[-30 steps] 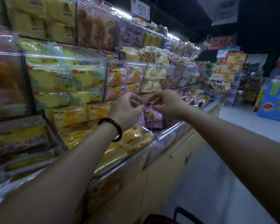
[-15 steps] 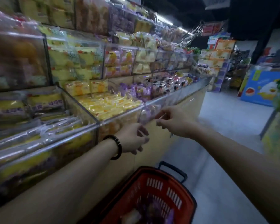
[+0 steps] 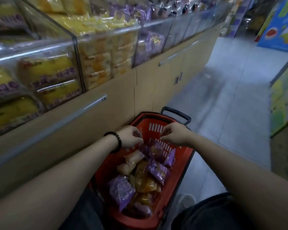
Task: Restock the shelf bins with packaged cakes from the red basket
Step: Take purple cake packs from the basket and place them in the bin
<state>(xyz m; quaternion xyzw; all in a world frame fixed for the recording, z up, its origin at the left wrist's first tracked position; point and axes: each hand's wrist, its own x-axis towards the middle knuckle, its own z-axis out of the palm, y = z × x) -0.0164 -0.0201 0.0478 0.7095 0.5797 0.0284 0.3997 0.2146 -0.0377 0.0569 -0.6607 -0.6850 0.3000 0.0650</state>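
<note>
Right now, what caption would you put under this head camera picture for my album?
Left hand and right hand hover over a red basket of purple cake packs beside clear shelf bins.

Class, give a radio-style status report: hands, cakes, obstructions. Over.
Left hand and right hand over red basket, fingers curled at purple cake packet; grip unclear. Basket holds many packets. Nothing blocking.

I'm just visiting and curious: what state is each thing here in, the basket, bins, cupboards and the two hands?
Red basket, upright, partly filled.
Purple packets, lying loose in the basket.
Shelf bins, well stocked.
Cupboard doors, closed.
Left hand, fingers curled over the basket; grip unclear.
Right hand, the same.
</note>
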